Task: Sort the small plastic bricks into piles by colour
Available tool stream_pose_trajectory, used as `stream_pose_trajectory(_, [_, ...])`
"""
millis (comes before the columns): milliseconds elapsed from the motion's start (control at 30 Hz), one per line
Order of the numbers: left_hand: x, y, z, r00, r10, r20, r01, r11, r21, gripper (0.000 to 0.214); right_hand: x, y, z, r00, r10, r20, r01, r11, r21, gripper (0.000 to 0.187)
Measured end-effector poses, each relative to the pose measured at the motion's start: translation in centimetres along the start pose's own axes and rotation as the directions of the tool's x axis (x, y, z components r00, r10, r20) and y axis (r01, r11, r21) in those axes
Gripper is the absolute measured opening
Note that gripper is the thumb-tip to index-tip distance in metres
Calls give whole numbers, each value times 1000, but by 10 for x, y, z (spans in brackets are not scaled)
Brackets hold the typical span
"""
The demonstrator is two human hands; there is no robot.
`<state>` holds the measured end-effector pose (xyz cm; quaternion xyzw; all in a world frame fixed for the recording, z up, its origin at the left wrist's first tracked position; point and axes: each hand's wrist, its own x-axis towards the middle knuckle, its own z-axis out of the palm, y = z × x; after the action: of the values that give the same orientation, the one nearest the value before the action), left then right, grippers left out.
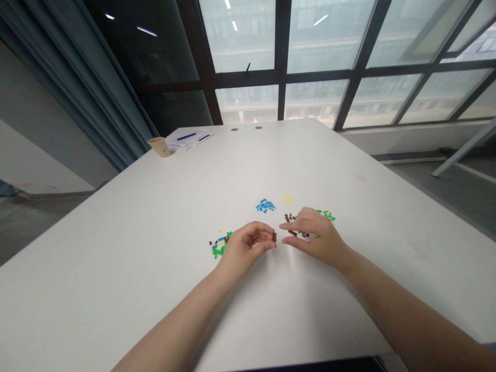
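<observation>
Between the thumb and fingertips of my left hand (248, 243) is a small dark brown building brick (274, 237). My right hand (315, 232) hovers just right of it, thumb and index finger apart with nothing visible between them. Beneath and behind the right hand lie loose brown bricks (292, 233), partly hidden by it. A mixed pile of green, blue, yellow and brown bricks (217, 251) sits left of my left hand, which covers part of it.
Beyond my hands are a blue brick pile (265, 206), a pale yellow pile (287, 199) and green bricks (327, 215). At the white table's (135, 248) far left stand a paper cup (159, 147) and papers (182, 142) with pens. Windows line the far side.
</observation>
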<state>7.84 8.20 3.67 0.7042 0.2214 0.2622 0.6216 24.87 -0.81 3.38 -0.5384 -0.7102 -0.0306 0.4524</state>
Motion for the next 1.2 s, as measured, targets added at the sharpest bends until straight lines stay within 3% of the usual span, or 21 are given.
stream_pose_trajectory(500, [-3, 0, 5, 997, -80, 1, 80, 993, -91, 16, -3, -8, 8, 999, -39, 22, 38, 998, 50, 14])
stream_pose_trajectory(767, [-4, 1, 5, 989, -66, -133, 75, 995, 59, 9, -4, -8, 11, 998, -49, 33, 48, 999, 13, 16])
stream_pose_trajectory(933, [-7, 1, 9, 993, -42, -109, 49, 996, 70, 7, -3, -10, 4, 998, -62, 10, 63, 998, -31, 13])
stream_pose_trajectory(1033, [-3, 7, -7, 992, 1, -126, 15, 991, 131, 13, 0, -13, -9, 993, -83, -85, 77, 994, -72, 13])
stream_pose_trajectory(1100, [3, 11, -31, 983, 43, -179, 22, 938, 345, 17, 2, -12, -18, 989, -57, -136, 43, 994, -106, 14])
stream_pose_trajectory(1133, [7, 13, -46, 977, 50, -206, 56, 878, 475, 17, 3, -9, -22, 990, -19, -143, -1, 991, -134, 15])
stream_pose_trajectory(1200, [14, 12, -77, 952, -26, -305, 246, 660, 710, 19, 3, 0, -29, 987, 113, -117, -138, 962, -235, 18])
